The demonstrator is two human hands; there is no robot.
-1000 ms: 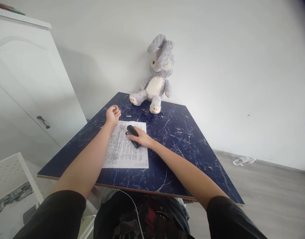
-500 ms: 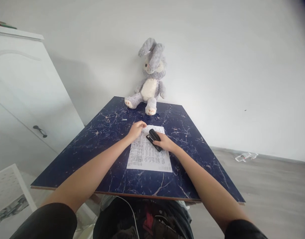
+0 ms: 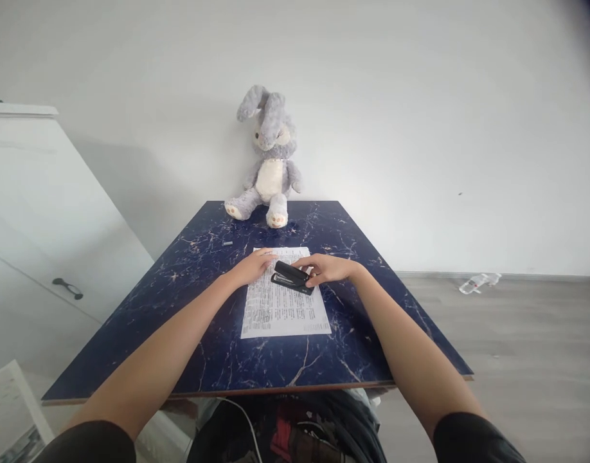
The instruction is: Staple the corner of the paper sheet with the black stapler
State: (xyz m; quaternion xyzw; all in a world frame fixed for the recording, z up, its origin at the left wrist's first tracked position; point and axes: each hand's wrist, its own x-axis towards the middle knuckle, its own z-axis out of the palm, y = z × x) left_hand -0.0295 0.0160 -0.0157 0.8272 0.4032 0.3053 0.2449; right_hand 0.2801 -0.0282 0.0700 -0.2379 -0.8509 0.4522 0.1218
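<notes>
My right hand (image 3: 326, 267) grips a black stapler (image 3: 292, 276) by its right end. The stapler sits over the upper half of a printed paper sheet (image 3: 285, 315), its top arm and base parted at the left end. At the sheet's upper left edge lies my left hand (image 3: 254, 265), fingers stretched over the paper and holding nothing. The fingertips of that hand point toward the stapler but stay a little apart from it. Whether the sheet is one page or several I cannot tell.
A grey plush rabbit (image 3: 270, 167) sits at the back of the dark blue marbled table (image 3: 362, 341), against the wall. A small light strip (image 3: 228, 244) lies left of the sheet. A white cabinet (image 3: 44, 206) stands at left. Clear plastic (image 3: 479, 283) lies on the floor.
The stapler has turned from a steep slant to nearly crosswise in my right hand. My left hand, raised with curled fingers earlier, has come down onto the sheet. The sheet has shifted right on the table.
</notes>
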